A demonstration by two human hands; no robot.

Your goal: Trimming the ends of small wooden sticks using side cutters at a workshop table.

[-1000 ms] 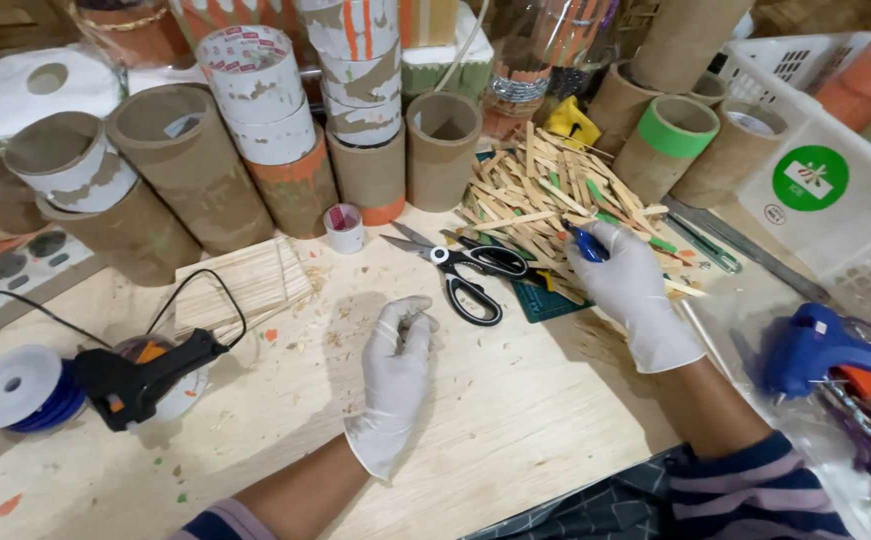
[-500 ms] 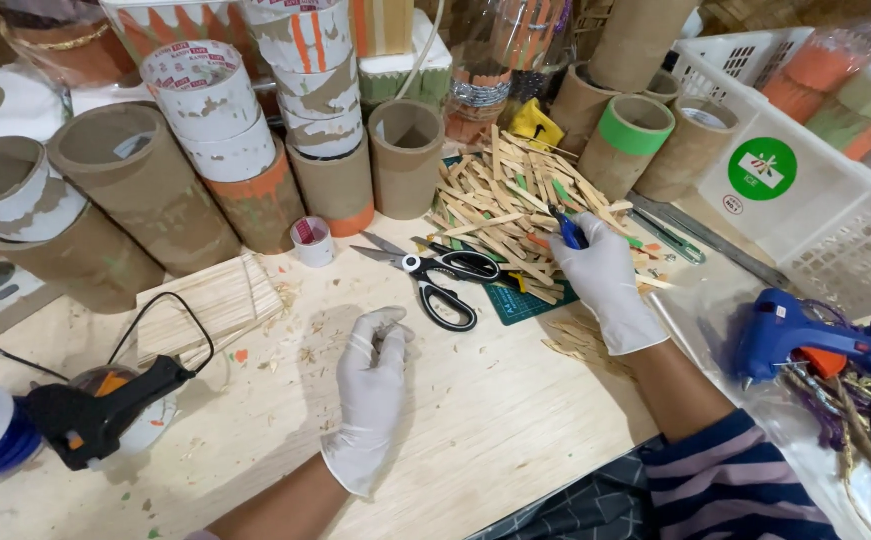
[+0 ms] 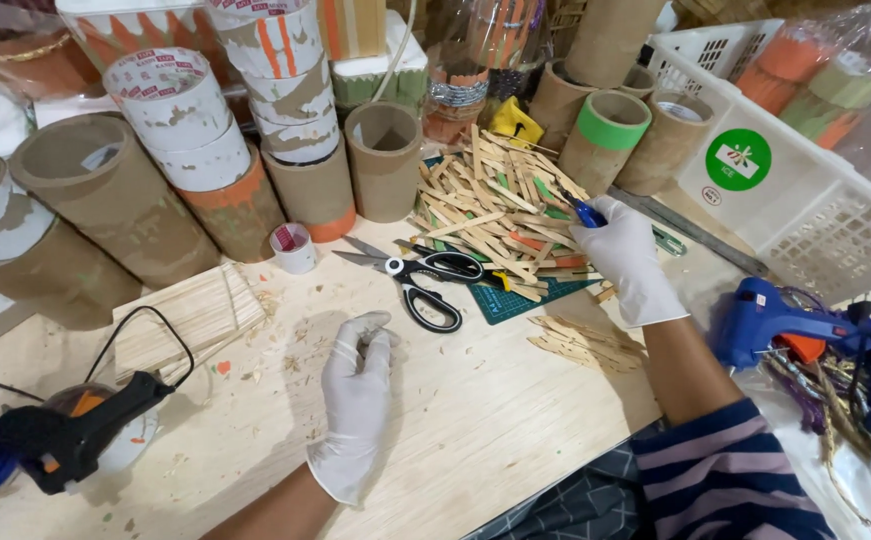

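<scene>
Both hands wear white gloves. My left hand (image 3: 355, 395) rests on the wooden tabletop with its fingers curled together; nothing shows in it. My right hand (image 3: 627, 258) reaches into a pile of flat wooden sticks (image 3: 500, 215) and grips a small blue-handled tool (image 3: 585, 212) at the pile's right edge. Black-handled scissors (image 3: 425, 275) lie open between the two hands. A few more sticks (image 3: 585, 342) lie loose beside my right forearm.
Several cardboard tubes (image 3: 115, 195) stand along the back. A white plastic basket (image 3: 815, 200) sits at right, a blue glue gun (image 3: 790, 325) beside it. A black glue gun (image 3: 75, 430) lies at left, near a bundle of thin sticks (image 3: 190, 312). A green cutting mat (image 3: 515, 300) lies under the pile.
The view has shifted, so everything sits lower and further left in frame. My right hand stays on the stick pile with the blue tool. My left hand has hardly moved.
</scene>
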